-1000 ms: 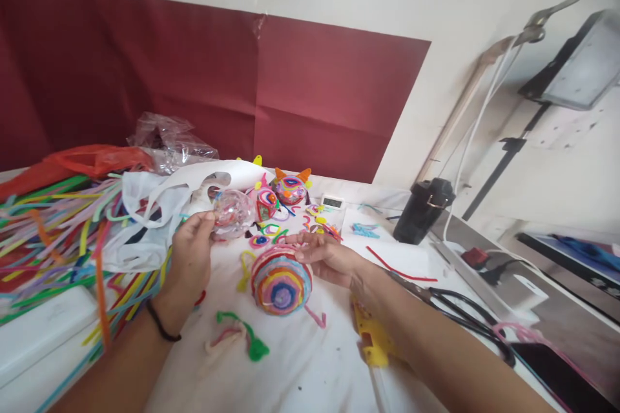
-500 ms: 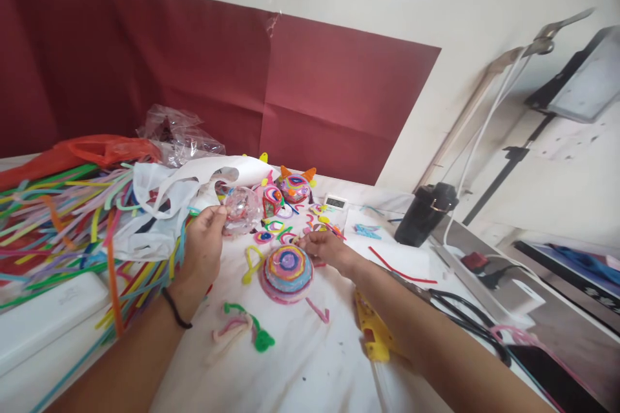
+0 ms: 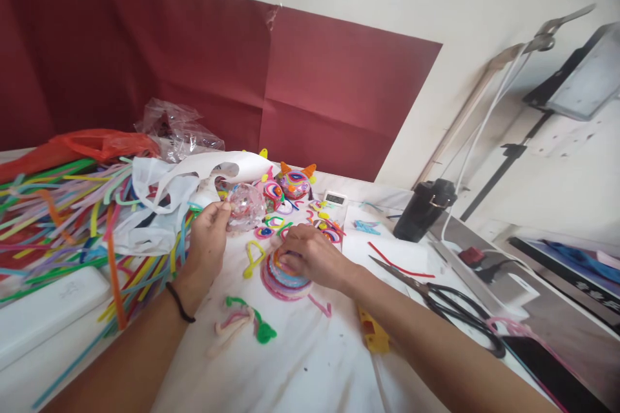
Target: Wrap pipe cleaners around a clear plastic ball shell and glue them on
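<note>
Left hand (image 3: 209,242) and right hand (image 3: 317,255) are working apart in the head view: the left is pinching the left rim of a clear plastic shell (image 3: 247,208), while the right is curling over a striped dome (image 3: 285,289); whether it is gripping or only touching, one cannot tell. This dome is resting on the table (image 3: 329,361), nearer than the shell, its top being hidden by that hand. Colourful figures (image 3: 295,185) are standing toward the table's back edge, pipe cleaners (image 3: 53,206) are covering its left side, scissors (image 3: 411,282) and a phone (image 3: 552,368) are lying rightward. The right forearm (image 3: 411,329) is partly hiding a yellow tool (image 3: 375,337).
</note>
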`<state>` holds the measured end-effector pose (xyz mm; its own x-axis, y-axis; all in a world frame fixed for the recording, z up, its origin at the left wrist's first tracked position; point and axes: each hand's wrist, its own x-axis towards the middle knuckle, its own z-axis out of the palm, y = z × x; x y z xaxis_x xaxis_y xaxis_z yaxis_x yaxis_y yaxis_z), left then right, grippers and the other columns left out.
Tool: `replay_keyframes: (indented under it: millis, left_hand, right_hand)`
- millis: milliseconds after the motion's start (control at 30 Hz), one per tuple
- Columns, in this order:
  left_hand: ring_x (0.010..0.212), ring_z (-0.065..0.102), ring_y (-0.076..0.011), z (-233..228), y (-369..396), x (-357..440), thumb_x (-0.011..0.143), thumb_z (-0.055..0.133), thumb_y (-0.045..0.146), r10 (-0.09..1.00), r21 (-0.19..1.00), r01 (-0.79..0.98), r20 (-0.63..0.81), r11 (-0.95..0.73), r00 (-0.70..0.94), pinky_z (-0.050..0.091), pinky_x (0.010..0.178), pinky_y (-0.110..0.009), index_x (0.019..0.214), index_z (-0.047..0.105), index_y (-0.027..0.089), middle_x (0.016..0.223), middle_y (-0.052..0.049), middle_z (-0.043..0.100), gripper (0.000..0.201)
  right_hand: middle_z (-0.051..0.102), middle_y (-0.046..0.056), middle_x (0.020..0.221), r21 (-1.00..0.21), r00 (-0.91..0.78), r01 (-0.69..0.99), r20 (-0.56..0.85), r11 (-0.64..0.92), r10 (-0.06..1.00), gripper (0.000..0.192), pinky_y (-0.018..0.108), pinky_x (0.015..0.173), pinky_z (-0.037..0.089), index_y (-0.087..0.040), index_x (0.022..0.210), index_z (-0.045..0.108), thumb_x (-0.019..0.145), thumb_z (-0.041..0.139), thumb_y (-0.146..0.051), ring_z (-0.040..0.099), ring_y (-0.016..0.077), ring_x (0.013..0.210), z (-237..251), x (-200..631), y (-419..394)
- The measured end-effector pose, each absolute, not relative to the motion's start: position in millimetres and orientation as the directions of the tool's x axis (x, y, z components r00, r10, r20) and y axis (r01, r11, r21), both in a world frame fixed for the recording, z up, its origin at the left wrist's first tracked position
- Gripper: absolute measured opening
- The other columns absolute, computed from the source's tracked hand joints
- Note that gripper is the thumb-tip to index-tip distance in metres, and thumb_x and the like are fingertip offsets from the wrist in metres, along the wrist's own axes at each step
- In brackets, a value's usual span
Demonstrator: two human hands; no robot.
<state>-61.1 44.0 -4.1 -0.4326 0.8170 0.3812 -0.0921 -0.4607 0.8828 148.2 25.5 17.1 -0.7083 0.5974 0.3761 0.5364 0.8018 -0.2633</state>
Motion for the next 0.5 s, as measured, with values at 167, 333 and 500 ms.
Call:
replay_keyframes:
  millis: [167, 333, 500]
  left_hand:
    - [0.052, 0.045, -0.0115, -5.6, 44.5, -60.8, 0.077, 0.062, 0.036, 0.84, 0.874, -0.142, 0.385, -0.465, -0.382, 0.038, 0.049, -0.022, 0.069, 0.058, 0.019, 0.059, 0.005, 0.052, 0.019]
    - [0.053, 0.046, -0.0109, -6.2, 45.7, -61.6, 0.077, 0.063, 0.033, 0.844, 0.857, -0.197, 0.383, -0.476, -0.376, 0.038, 0.049, -0.02, 0.069, 0.06, 0.019, 0.059, 0.005, 0.052, 0.016]
    - [0.052, 0.046, -0.0098, -1.8, 45.6, -63.5, 0.077, 0.065, 0.027, 0.863, 0.825, -0.312, 0.359, -0.472, -0.356, 0.037, 0.045, -0.018, 0.069, 0.062, 0.019, 0.06, 0.005, 0.054, 0.012]
  right_hand:
    - [0.062, 0.011, 0.077, -0.178, -0.731, 0.559, 0.355, 0.81, 0.582, 0.024, 0.041, 0.081, 0.035, -0.015, 0.068, 0.06, 0.089, 0.051, -0.012, 0.051, 0.0236, 0.082, 12.8, 135.9, 24.5]
    - [0.063, 0.01, 0.081, -0.326, -0.626, 0.587, 0.398, 0.741, 0.67, 0.018, 0.039, 0.08, 0.04, -0.016, 0.075, 0.056, 0.09, 0.047, -0.015, 0.055, 0.0218, 0.082, 14.5, 138.7, 27.0]
    - [0.064, 0.005, 0.077, -0.598, -0.48, 0.534, 0.367, 0.597, 0.797, 0.024, 0.028, 0.064, 0.05, -0.018, 0.086, 0.05, 0.098, 0.034, -0.03, 0.062, 0.0153, 0.07, 30.0, 173.2, 14.7]
